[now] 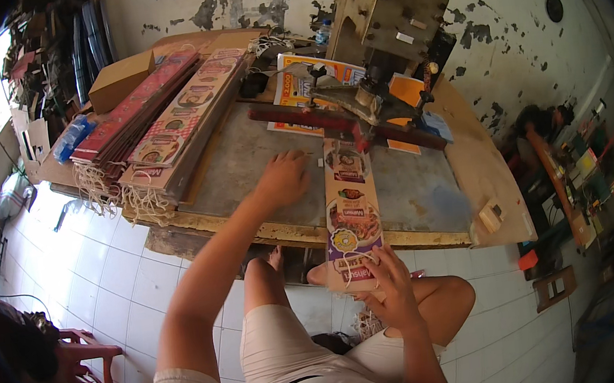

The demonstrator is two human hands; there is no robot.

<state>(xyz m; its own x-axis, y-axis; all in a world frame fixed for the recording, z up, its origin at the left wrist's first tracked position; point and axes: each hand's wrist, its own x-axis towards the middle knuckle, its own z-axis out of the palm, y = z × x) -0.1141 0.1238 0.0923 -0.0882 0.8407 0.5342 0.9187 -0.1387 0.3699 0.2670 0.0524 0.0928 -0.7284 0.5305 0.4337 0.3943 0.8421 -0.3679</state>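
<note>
The right hand's (394, 287) fingers pinched the near end of a printed cardboard strip (353, 213) overhanging the worktop (416, 199). The left hand (283, 180) lay there, fingers loosely open. The strip's far end reached the red crossbar (295, 116), so this piece looked unfinished. Leftward, two corded stacks (190, 114) stretched farther back; whether finished, I couldn't tell.

A workshop: a worn surface (243, 155) bears a metal machine (386, 19) at one o'clock and stacks of printed strips (186, 108) at ten, before a peeling wall (287, 3) at twelve.
</note>
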